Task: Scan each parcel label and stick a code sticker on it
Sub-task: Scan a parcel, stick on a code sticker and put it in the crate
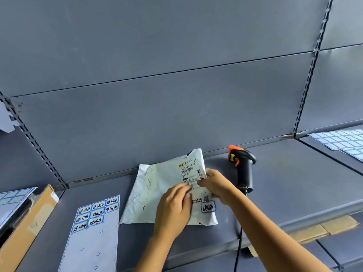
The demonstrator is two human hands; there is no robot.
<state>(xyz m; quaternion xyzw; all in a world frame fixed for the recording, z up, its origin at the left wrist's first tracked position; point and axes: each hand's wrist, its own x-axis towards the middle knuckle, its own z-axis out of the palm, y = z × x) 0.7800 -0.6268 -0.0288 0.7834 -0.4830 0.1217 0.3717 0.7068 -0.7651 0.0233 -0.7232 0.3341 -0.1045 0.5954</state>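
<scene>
Here's the white parcel (157,185), lying flat on the grey shelf (294,183) with its far edge up against the back panel, and both hands are on its right half. The left hand (173,209) lies across the parcel's near side, palm down, fingers stretched out and close together, their tips pressing on the printed label (191,170). The right hand (216,185) comes in from the parcel's right edge, fingers curled round that edge and thumb on top, clamping the parcel at the label's side. Right at the parcel's near right corner, just below the label, sits a code sticker (208,207), blue-bordered with handwritten characters, flat on the wrapper between the two wrists. Just to the right of the parcel the black and orange scanner (243,165) rests on the shelf behind the right hand, no hand on it, its cable running down over the shelf edge. Left of the parcel, close beside it, lies the sticker sheet (94,232), a cluster of written stickers at its far end and bare backing nearer the camera. Further left of the parcel there's a cardboard box (29,218); well off to the parcel's right, blank sheets (343,141) of blue-bordered stickers lie on the neighbouring shelf.
</scene>
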